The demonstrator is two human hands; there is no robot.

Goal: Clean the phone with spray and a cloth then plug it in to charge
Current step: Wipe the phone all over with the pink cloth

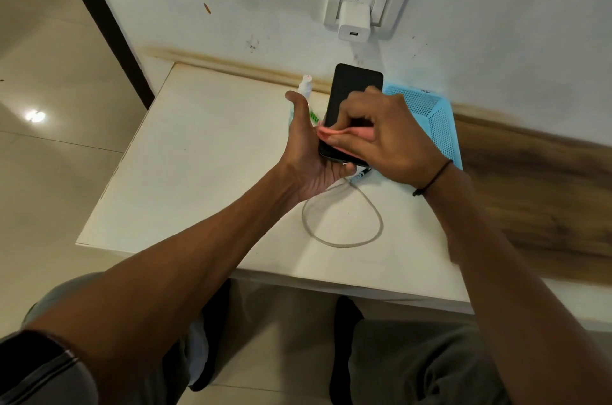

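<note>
Over the table (185, 153), cloth (344, 134) on phone (354, 86)

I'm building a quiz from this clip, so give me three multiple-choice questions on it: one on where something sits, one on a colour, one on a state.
1. Where is the cable?
A. looped on the table
B. in the basket
C. on the floor

2. What colour is the cloth?
A. blue
B. pink
C. green

3. What is in the wall charger's port?
A. a cable
B. a phone
C. nothing

Key: 1 A, it lies coiled on the white top; 2 B, pink shows under the right hand on the phone; 3 C, the port shows open.
</note>
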